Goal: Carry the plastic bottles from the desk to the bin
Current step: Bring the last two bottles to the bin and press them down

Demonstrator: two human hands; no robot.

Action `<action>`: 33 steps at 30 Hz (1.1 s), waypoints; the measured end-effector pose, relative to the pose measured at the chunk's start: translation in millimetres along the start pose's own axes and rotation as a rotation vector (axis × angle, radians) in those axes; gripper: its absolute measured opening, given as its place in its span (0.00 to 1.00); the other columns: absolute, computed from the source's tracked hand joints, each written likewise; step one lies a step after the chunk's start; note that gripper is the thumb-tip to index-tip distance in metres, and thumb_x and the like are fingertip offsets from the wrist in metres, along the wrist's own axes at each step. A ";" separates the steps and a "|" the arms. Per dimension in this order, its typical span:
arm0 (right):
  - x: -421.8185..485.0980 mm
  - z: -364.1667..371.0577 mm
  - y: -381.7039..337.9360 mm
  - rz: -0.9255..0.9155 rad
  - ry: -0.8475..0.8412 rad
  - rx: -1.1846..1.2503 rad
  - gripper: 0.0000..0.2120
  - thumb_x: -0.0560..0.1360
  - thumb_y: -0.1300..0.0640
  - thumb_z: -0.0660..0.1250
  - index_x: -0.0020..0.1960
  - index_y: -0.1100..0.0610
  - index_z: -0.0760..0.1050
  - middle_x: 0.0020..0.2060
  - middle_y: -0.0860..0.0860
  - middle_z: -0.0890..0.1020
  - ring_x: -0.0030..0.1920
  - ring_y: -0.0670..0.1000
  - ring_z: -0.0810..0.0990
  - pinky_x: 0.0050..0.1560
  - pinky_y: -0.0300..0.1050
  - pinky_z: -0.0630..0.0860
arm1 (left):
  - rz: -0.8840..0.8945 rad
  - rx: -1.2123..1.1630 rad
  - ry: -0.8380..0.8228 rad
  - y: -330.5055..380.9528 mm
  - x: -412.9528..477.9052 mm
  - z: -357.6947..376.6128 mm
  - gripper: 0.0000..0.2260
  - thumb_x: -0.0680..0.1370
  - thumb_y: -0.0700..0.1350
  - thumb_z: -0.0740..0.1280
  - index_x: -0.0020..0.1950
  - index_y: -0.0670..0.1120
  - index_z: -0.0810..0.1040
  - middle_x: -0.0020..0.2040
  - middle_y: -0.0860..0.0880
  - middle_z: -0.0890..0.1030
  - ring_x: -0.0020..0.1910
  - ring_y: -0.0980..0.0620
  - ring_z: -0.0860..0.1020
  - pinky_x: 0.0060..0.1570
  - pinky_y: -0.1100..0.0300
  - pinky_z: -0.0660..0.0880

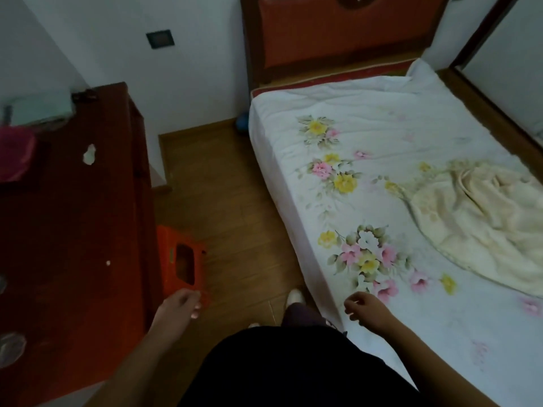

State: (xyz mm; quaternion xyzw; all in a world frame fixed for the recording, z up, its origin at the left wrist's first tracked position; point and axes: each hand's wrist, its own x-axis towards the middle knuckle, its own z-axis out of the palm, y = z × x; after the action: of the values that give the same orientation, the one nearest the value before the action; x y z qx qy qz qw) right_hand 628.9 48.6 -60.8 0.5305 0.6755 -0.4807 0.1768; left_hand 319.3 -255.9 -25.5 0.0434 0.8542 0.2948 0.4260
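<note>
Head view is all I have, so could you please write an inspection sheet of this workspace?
Surface: dark red desk.
Job's things: two clear objects at the desk's left edge, too cut off to call bottles; bin not seen.
Clutter: white scrap, pink item and pale green item on the desk.
Hands: left hand and right hand loosely curled, holding nothing.
Cables: nothing seen.
Surroundings: orange stool beside the desk, bed with floral sheet, cream blanket on it, wooden floor.
</note>
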 end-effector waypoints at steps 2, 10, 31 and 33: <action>17.2 -12.7 -6.6 0.034 0.007 0.023 0.08 0.78 0.56 0.66 0.50 0.60 0.79 0.43 0.55 0.85 0.40 0.52 0.84 0.37 0.40 0.75 | 0.043 0.000 0.006 36.0 22.8 -8.0 0.10 0.83 0.52 0.62 0.49 0.50 0.81 0.47 0.50 0.85 0.46 0.49 0.84 0.52 0.50 0.77; 132.2 -57.8 -97.2 -0.008 -0.062 -0.019 0.07 0.78 0.58 0.66 0.44 0.60 0.79 0.41 0.57 0.85 0.35 0.51 0.81 0.35 0.40 0.74 | -0.028 -0.031 0.078 108.2 96.9 -25.9 0.10 0.83 0.50 0.62 0.51 0.48 0.81 0.48 0.49 0.85 0.45 0.51 0.84 0.42 0.60 0.79; 220.2 42.3 -526.2 -0.631 -0.590 -0.650 0.05 0.79 0.48 0.64 0.54 0.46 0.76 0.50 0.46 0.82 0.52 0.45 0.81 0.47 0.38 0.75 | -0.348 -0.682 0.790 71.7 75.6 -94.6 0.08 0.82 0.48 0.65 0.48 0.49 0.83 0.42 0.48 0.87 0.39 0.50 0.84 0.39 0.53 0.78; 209.3 64.0 -551.9 -0.693 -0.612 -0.671 0.07 0.79 0.47 0.64 0.56 0.46 0.76 0.50 0.45 0.81 0.51 0.44 0.80 0.46 0.38 0.74 | -0.343 -0.715 0.854 66.5 75.0 -109.5 0.08 0.82 0.48 0.65 0.48 0.49 0.83 0.41 0.48 0.86 0.36 0.52 0.83 0.37 0.56 0.76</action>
State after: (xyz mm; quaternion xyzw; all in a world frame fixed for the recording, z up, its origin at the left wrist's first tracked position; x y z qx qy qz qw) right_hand 43.8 123.2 6.9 0.0292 0.8437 -0.4015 0.3552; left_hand 177.5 -227.9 8.5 -0.3648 0.7926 0.4830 0.0735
